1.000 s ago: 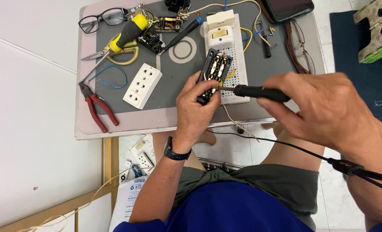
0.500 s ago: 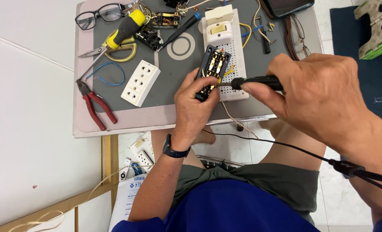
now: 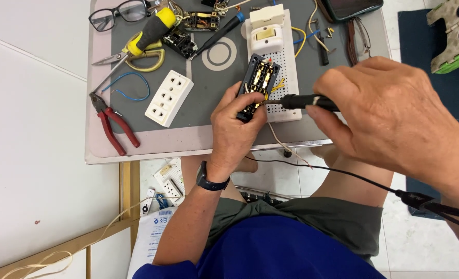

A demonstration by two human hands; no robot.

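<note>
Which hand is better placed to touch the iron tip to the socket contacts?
Right. The right hand holds the soldering iron, tip at the socket; the left hand grips that socket.

My left hand gripped a black socket module with brass contacts, tilted up over the white perforated board. My right hand held a black soldering iron, its tip touching the module's lower contacts. A thin wire trailed from the module toward me, and the iron's black cord ran across my lap. On the grey mat lay a white triple socket, red-handled pliers, a yellow-handled screwdriver and a pair of glasses.
</note>
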